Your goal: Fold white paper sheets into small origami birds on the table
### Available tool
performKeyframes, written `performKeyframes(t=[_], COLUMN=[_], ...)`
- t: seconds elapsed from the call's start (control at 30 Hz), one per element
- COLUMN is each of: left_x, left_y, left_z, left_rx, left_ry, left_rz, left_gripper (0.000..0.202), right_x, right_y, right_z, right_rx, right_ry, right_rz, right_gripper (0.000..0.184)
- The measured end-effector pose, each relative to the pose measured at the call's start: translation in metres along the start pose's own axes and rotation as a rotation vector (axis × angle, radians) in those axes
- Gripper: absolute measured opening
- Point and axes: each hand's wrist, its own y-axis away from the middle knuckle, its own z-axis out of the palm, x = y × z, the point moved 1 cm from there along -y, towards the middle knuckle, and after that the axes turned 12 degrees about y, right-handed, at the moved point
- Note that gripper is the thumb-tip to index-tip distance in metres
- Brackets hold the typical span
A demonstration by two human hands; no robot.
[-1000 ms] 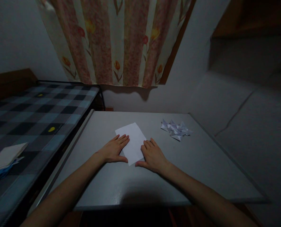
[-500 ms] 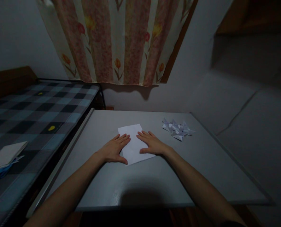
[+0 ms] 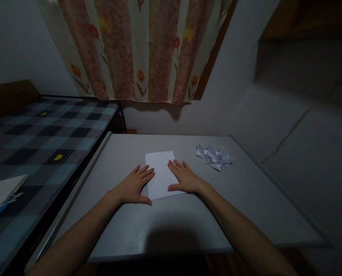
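A white sheet of paper (image 3: 159,170) lies flat on the grey table (image 3: 245,199). My left hand (image 3: 133,186) rests flat at the sheet's left edge, fingers stretched out, thumb touching the lower left corner. My right hand (image 3: 185,178) lies flat on the sheet's right side, fingers spread and pointing away from me. Neither hand holds anything.
A pile of several small folded white paper pieces (image 3: 213,156) sits at the table's far right. A bed with a checked cover (image 3: 44,138) stands to the left, with folded papers (image 3: 2,191) on it. A floral curtain (image 3: 142,46) hangs behind the table.
The sheet has turned from a slant to lie square with the table edge. My right hand moved from the sheet's lower right corner up onto its right side.
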Motion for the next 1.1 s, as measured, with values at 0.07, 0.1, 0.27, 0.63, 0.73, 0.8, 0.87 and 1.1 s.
performKeyframes(t=[0.07,0.1,0.27,0.63,0.73,0.8,0.87,1.1], left_x=[0.007,0.009,0.012,-0.001,-0.007,-0.01,-0.012,-0.013], left_y=[0.0,-0.001,-0.007,-0.015,-0.017,-0.018,-0.019,-0.013], left_z=[-0.002,-0.002,-0.001,0.005,0.007,0.009,0.009,0.0], left_rx=[0.008,0.015,0.094,0.232,0.278,0.316,0.343,0.295], left_ry=[-0.029,-0.041,-0.077,-0.041,0.004,0.05,0.089,0.201], left_rz=[0.002,0.006,0.002,0.015,0.012,0.002,-0.011,0.038], left_gripper=[0.092,0.087,0.062,0.037,0.032,0.032,0.032,0.033], right_x=[-0.001,-0.001,0.005,0.024,0.027,0.031,0.034,0.03], right_y=[-0.001,-0.001,0.0,0.018,0.021,0.022,0.02,0.002], right_z=[0.0,0.0,-0.001,-0.005,-0.005,-0.002,0.001,0.016], right_rx=[0.001,0.001,-0.032,-0.095,-0.095,-0.086,-0.035,0.215], right_ry=[-0.014,-0.023,-0.091,-0.233,-0.249,-0.261,-0.258,-0.233], right_rz=[-0.001,-0.001,-0.022,-0.108,-0.104,-0.105,-0.083,0.067], right_gripper=[0.106,0.105,0.11,0.107,0.107,0.108,0.094,0.031])
